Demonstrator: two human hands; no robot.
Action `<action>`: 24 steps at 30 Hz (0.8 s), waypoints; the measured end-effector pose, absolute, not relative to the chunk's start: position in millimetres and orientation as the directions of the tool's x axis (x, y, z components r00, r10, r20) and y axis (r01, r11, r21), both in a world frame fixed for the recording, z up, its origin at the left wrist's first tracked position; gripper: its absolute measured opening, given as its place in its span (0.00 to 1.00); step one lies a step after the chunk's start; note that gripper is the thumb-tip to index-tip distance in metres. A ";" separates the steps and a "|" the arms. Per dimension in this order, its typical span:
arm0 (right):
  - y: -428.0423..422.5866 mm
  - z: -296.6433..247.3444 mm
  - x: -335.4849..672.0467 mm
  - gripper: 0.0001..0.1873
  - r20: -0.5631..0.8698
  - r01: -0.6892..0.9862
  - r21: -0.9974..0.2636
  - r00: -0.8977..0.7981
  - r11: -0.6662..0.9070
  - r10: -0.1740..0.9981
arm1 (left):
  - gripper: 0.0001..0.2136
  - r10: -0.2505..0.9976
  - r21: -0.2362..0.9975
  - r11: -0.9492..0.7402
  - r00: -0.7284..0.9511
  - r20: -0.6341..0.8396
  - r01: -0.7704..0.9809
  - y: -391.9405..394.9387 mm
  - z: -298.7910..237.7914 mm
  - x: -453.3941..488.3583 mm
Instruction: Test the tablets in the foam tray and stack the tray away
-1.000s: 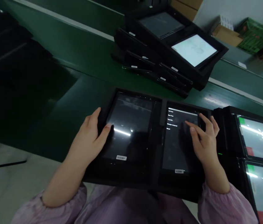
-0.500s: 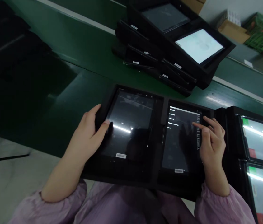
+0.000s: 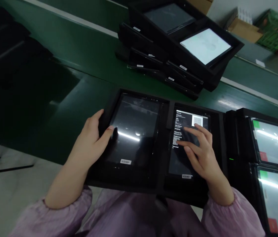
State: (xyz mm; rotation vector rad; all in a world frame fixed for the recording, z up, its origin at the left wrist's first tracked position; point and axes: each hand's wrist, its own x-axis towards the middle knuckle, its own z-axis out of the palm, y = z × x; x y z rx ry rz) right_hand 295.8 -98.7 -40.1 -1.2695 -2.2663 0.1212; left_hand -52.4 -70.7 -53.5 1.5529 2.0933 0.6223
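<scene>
A black two-compartment tray [image 3: 162,168] lies in front of me, with one tablet in each compartment. The left tablet [image 3: 135,120] has a dark screen and a barcode label along its near edge. My left hand [image 3: 89,143] grips the tray's left side, its thumb over the rim by that tablet. White text and a QR code show on the right tablet [image 3: 177,163]. Over its screen is my right hand [image 3: 201,151], fingers apart and holding nothing. Its fingertips are at the lines of text; whether they touch the glass I cannot tell.
Behind the tray, a stack of similar black trays [image 3: 158,42] stands on the green bench [image 3: 91,87], one lit tablet [image 3: 206,46] on top. At right are tablets with pale screens [image 3: 277,141]. Dark shapes [image 3: 3,42] fill the far left.
My right hand has moved left, from the right tablet's edge to over its screen. A short menu there has changed to a text page with a QR code. My left hand keeps its hold.
</scene>
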 end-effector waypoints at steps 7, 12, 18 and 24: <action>-102.4 -40.0 290.8 0.13 0.405 0.749 -0.265 -0.485 0.607 0.775 | 0.40 0.971 0.592 0.223 -0.232 -0.062 0.775 -70.8 -53.2 -50.3; -98.8 -43.1 307.3 0.18 0.540 0.794 -0.392 -0.210 0.465 0.815 | 0.41 0.974 0.584 0.205 -0.223 -0.041 0.786 -70.0 -55.2 -51.4; -96.0 -56.0 313.4 0.19 0.534 0.902 -0.354 -0.021 0.246 0.845 | 0.42 0.972 0.578 0.212 -0.230 -0.044 0.788 -72.1 -54.7 -52.4; -87.1 -66.2 314.9 0.25 0.458 0.929 -0.333 0.011 0.160 0.889 | 0.43 0.973 0.550 0.223 -0.223 -0.068 0.805 -71.9 -56.5 -52.5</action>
